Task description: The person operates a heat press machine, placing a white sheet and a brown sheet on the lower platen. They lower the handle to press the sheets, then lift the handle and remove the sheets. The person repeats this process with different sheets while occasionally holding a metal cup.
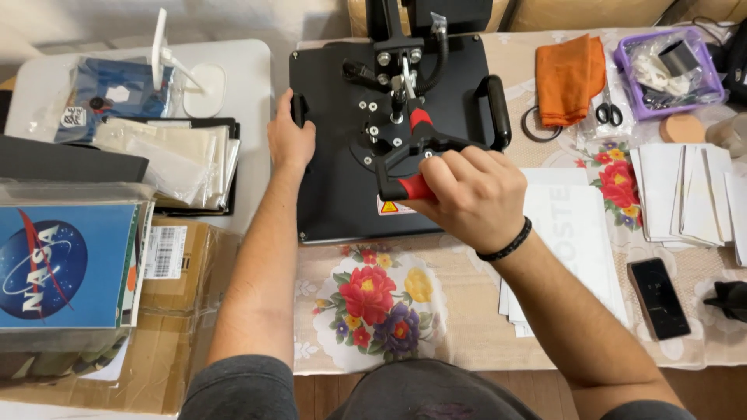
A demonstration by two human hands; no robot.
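A black heat press [342, 194] stands on the table in front of me, its flat upper plate facing up. My right hand [471, 194] is wrapped around the press's red-and-black lever handle [412, 183], which reaches toward me over the plate. My left hand [289, 136] grips the small black handle on the press's left edge. A black band sits on my right wrist.
A flowered tablecloth [389, 299] covers the table. White sheets [685, 194] lie to the right, with a black phone [658, 298], an orange cloth [568, 78], scissors [609, 109] and a purple bin [665, 74]. Left: stacked packets, a blue folder [66, 264], cardboard boxes [175, 311].
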